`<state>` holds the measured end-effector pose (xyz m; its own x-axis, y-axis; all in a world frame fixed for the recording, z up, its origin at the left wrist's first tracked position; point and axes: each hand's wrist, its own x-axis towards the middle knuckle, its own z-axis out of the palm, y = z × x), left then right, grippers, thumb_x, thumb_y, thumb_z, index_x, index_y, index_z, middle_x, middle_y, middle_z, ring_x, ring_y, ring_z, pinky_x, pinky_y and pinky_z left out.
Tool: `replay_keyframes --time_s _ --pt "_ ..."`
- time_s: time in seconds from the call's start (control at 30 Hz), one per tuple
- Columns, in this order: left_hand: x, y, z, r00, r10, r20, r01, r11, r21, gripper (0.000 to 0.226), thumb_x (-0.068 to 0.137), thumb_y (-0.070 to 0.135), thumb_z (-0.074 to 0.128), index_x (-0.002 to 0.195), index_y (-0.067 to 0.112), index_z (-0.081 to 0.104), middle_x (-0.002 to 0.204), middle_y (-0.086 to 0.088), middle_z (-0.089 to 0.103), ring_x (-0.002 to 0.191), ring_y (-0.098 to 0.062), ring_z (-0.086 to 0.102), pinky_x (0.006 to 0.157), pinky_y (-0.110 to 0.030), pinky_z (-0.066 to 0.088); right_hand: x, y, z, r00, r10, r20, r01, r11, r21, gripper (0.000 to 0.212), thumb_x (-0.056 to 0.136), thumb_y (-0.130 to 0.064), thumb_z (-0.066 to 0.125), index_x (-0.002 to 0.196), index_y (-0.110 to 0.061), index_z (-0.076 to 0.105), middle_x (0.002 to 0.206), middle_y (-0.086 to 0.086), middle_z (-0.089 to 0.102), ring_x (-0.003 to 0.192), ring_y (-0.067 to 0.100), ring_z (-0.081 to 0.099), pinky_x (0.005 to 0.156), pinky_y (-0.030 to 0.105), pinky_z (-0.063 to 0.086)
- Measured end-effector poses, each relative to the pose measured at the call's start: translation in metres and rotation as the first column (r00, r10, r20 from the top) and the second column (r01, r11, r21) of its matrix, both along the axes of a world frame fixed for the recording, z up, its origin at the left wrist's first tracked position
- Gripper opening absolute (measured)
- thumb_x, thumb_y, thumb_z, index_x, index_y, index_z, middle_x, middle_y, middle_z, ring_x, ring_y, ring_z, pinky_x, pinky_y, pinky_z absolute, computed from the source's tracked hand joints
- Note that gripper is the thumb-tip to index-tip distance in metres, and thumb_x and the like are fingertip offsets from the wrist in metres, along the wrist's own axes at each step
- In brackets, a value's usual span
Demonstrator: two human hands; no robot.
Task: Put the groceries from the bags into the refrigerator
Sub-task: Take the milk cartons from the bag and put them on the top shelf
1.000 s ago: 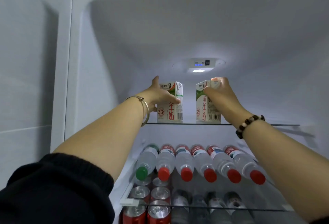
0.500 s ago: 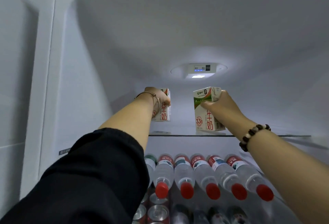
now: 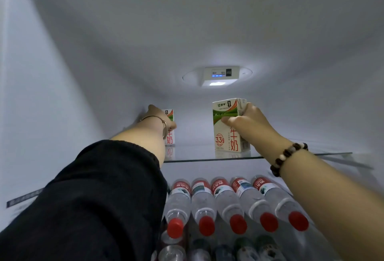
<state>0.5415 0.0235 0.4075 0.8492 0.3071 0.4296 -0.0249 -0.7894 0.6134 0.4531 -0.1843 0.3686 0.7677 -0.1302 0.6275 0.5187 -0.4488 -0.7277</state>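
Two milk cartons stand on the glass shelf point(image 3: 199, 158) at the top of the fridge. The left hand point(image 3: 161, 120) is wrapped around the left milk carton point(image 3: 170, 134), far back near the shelf's left back corner. Most of that carton is hidden behind the hand and wrist. A thin gold bangle point(image 3: 163, 124) sits on that wrist, and a black sleeve point(image 3: 93, 198) covers the arm.

The right hand point(image 3: 247, 122) grips the right milk carton point(image 3: 226, 127) from its right side, with the thumb on the front. This carton stands upright near the front edge of the shelf, about in the middle. It is white, green and red. A bracelet of brown and white beads point(image 3: 287, 158) is on the right wrist.

Up above, a small light point(image 3: 217, 83) glows on the fridge ceiling. Under the glass shelf, five water bottles point(image 3: 228, 202) with red caps lie side by side, caps pointing to the front. Lower down are some cans point(image 3: 171, 253), but they are blurry.
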Motion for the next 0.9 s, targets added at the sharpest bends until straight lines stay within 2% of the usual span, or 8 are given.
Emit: replay_keyframes --time_s 0.1,0.17,0.3,0.47,0.57,0.7,0.8,0.9 --pt "-0.001 0.003 -0.001 1.0 -0.006 0.003 0.005 0.983 0.185 0.074 0.073 0.043 0.073 0.125 0.013 0.029 0.103 -0.004 0.053 0.099 -0.028 0.054 0.064 -0.033 0.041 -0.003 0.001 -0.001 1.0 -0.011 0.015 0.011 1.0 0.0 0.022 0.088 -0.018 0.063 0.108 -0.012 0.056 0.093 0.003 0.066 0.078 0.017 0.065 0.046 0.017 0.046" --pt "-0.001 0.006 -0.002 1.0 -0.014 -0.006 0.015 0.967 0.255 0.069 0.073 0.048 0.071 0.121 0.016 0.033 0.104 -0.004 0.055 0.1 -0.029 0.056 0.07 -0.034 0.044 -0.005 0.0 -0.001 0.998 -0.059 0.01 0.06 0.995 -0.083 0.017 0.089 -0.025 0.061 0.102 -0.015 0.058 0.09 0.001 0.066 0.076 0.015 0.065 0.048 0.017 0.046" --pt "0.005 0.012 -0.002 0.999 -0.036 0.003 0.034 0.961 0.275 0.059 0.075 0.045 0.069 0.117 0.017 0.039 0.102 -0.005 0.059 0.094 -0.028 0.058 0.076 -0.036 0.049 -0.011 -0.006 0.011 0.971 -0.222 -0.093 0.176 0.917 -0.359 0.026 0.089 -0.047 0.057 0.087 -0.021 0.058 0.074 -0.006 0.064 0.058 0.005 0.059 0.047 0.018 0.043" --pt "0.012 0.014 -0.001 0.999 -0.036 0.007 0.032 0.952 0.306 0.057 0.079 0.043 0.068 0.12 0.016 0.038 0.111 -0.006 0.06 0.101 -0.029 0.059 0.087 -0.038 0.048 0.004 -0.003 0.039 0.953 -0.168 -0.254 0.066 0.927 -0.368 0.028 0.084 -0.039 0.067 0.086 -0.012 0.059 0.069 0.002 0.066 0.052 0.013 0.065 0.04 0.022 0.049" --pt "0.017 0.016 -0.001 0.999 -0.033 0.015 0.026 0.946 0.322 0.056 0.081 0.041 0.067 0.122 0.017 0.037 0.105 -0.005 0.06 0.1 -0.028 0.059 0.084 -0.038 0.049 0.031 0.01 0.049 0.912 -0.061 -0.406 -0.064 0.956 -0.287 0.022 0.085 -0.023 0.069 0.099 -0.008 0.059 0.078 0.009 0.067 0.065 0.022 0.068 0.05 0.029 0.056" --pt "0.022 0.019 -0.001 0.999 -0.026 0.02 0.017 0.938 0.346 0.05 0.083 0.038 0.067 0.119 0.018 0.039 0.101 -0.004 0.063 0.096 -0.026 0.061 0.08 -0.036 0.051 0.07 0.032 0.063 0.835 0.013 -0.55 -0.143 0.97 -0.195 0.027 0.09 -0.011 0.061 0.115 -0.003 0.053 0.097 0.017 0.068 0.091 0.031 0.062 0.085 0.051 0.052" --pt "0.026 0.02 -0.001 0.998 -0.05 0.034 0.036 0.938 0.344 0.044 0.082 0.033 0.069 0.112 0.017 0.041 0.095 -0.002 0.066 0.088 -0.023 0.064 0.078 -0.036 0.055 0.091 0.048 0.072 0.855 -0.09 -0.511 -0.112 0.93 -0.35 0.018 0.091 -0.012 0.06 0.103 -0.002 0.053 0.083 0.015 0.067 0.08 0.027 0.064 0.071 0.045 0.055" --pt "0.029 0.022 -0.002 0.998 -0.05 0.04 0.034 0.938 0.346 0.044 0.081 0.031 0.071 0.11 0.017 0.04 0.094 -0.001 0.065 0.084 -0.021 0.064 0.073 -0.034 0.055 0.111 0.058 0.073 0.854 -0.127 -0.504 -0.115 0.9 -0.421 0.022 0.091 -0.015 0.06 0.105 0.001 0.056 0.087 0.016 0.07 0.08 0.028 0.068 0.073 0.043 0.058"
